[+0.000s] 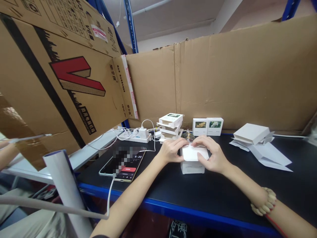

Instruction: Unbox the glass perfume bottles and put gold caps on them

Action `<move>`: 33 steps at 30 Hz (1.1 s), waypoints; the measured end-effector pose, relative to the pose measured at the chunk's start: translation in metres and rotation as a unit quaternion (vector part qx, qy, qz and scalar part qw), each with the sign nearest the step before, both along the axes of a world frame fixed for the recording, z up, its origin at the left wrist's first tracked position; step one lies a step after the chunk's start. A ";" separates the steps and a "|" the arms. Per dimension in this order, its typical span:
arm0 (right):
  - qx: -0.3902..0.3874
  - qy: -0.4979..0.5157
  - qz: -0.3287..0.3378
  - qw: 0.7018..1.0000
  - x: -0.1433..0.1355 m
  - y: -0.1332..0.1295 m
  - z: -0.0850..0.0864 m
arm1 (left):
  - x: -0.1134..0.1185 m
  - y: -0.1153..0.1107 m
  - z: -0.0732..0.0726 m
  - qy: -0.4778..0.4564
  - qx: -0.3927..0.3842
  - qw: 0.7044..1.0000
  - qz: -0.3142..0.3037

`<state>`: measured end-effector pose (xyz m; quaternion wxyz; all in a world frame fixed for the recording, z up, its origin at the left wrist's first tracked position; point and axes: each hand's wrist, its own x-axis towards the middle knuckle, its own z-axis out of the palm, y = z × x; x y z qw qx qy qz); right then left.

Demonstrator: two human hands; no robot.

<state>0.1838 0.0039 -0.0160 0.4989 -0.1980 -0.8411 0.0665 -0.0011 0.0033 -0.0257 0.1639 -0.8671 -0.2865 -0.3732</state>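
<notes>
A small white box stands on the black tabletop in front of me, with fine print on its near side. Above it, a white rounded-corner panel is tilted toward me; I cannot tell whether it is the box's flap or a separate piece. My left hand grips the panel's left edge between thumb and fingers. From the other side my right hand holds it, thumb on the front and fingers curled over the top. Just behind stands a small clear glass object with a gold-coloured part, half hidden by the hands.
White boxes are stacked behind my left hand. Two picture boxes stand against the cardboard wall. At right, another white box lies on folded white card. Phones and a power strip with cables occupy the left.
</notes>
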 end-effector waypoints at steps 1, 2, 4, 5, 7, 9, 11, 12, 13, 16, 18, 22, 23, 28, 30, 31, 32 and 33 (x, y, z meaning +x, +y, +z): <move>-0.003 -0.007 0.003 1.000 0.001 0.001 0.000 | 0.000 0.000 0.000 0.001 0.001 1.000 0.000; -0.008 -0.012 0.006 1.000 0.002 0.002 -0.001 | 0.000 0.000 0.000 0.001 0.003 1.000 0.002; -0.020 -0.013 0.010 1.000 0.003 0.003 -0.001 | 0.000 0.000 0.001 -0.005 0.009 1.000 0.005; -0.026 -0.010 0.011 1.000 0.003 0.003 -0.001 | 0.000 0.000 0.001 -0.009 0.012 1.000 0.008; -0.035 0.001 0.008 0.999 0.004 0.003 0.000 | -0.001 0.000 0.002 -0.017 0.020 1.000 0.010; -0.034 0.020 0.003 0.999 0.005 0.004 0.001 | -0.001 0.001 0.003 -0.024 0.031 0.999 0.009; -0.023 0.044 -0.008 0.999 0.006 0.004 0.002 | -0.002 0.001 0.005 -0.030 0.037 0.999 0.009; -0.017 0.053 -0.016 0.998 0.007 0.005 0.002 | -0.002 0.001 0.005 -0.031 0.037 0.999 0.010; -0.012 0.059 -0.024 0.998 0.008 0.006 0.002 | -0.002 0.001 0.005 -0.033 0.034 0.999 0.013; -0.004 0.064 -0.042 0.997 0.010 0.008 0.000 | -0.002 0.002 0.005 -0.037 0.021 0.999 0.025; -0.002 0.066 -0.047 0.997 0.011 0.008 0.000 | -0.002 0.002 0.005 -0.039 0.014 0.999 0.029; -0.013 0.063 -0.053 0.997 0.011 0.009 0.000 | -0.002 0.002 0.006 -0.042 0.011 0.999 0.019; -0.029 0.059 -0.047 0.997 0.011 0.009 0.001 | -0.001 0.002 0.006 -0.044 0.012 0.999 0.014; -0.219 0.052 0.015 0.974 0.012 0.014 0.004 | 0.004 -0.001 0.007 -0.064 0.012 0.998 0.001; -0.285 0.064 0.019 0.956 0.012 0.016 0.006 | 0.007 -0.003 0.007 -0.074 0.011 0.997 0.001; -0.310 0.069 0.018 0.948 0.011 0.016 0.006 | 0.008 -0.003 0.007 -0.079 0.012 0.997 0.000; -0.329 0.073 0.016 0.941 0.011 0.017 0.006 | 0.009 -0.004 0.007 -0.083 0.016 0.996 -0.003; -0.340 0.074 0.014 0.937 0.011 0.017 0.007 | 0.010 -0.004 0.007 -0.086 0.020 0.996 -0.007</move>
